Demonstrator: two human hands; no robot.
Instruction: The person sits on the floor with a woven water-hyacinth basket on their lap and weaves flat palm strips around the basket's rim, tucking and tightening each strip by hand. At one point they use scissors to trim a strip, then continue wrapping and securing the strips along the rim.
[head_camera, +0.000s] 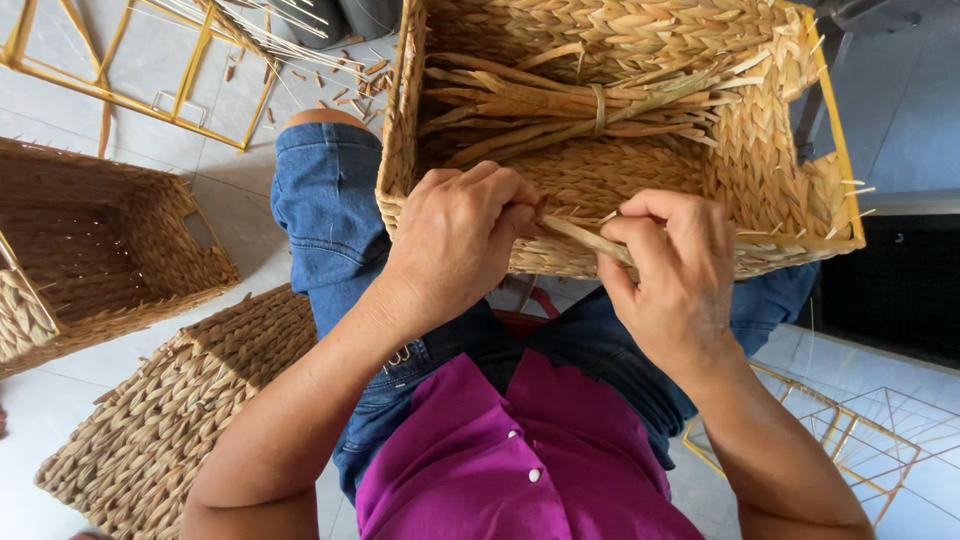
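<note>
On a floor of pale square tiles (170, 150), seen from the head camera, a person sits in blue jeans (325, 210) and a magenta buttoned shirt (500, 460), with a rectangular basket of braided straw on a yellow metal frame (770, 150) resting on the lap. Its walls are plaited tan fibre; the near rim runs just under the fingertips. The left hand (455, 240) is curled nearly closed, fingers pinching one end of a flat tan straw strand (580, 238) at the rim. The right hand (675, 265) grips the same strand just beside it, thumb and fingers closed around it. Beyond the fingers, inside the basket, lies a tied bundle of dry straw stalks (570, 110). Left of the left hand stand 2 more woven baskets: an open finished one (110, 250) and one overturned (170, 410) near the elbow. A bare yellow wire frame (130, 80) lies far beyond, with straw offcuts (330, 75) scattered beside it; another yellow frame (850, 440) sits below the right wrist.
</note>
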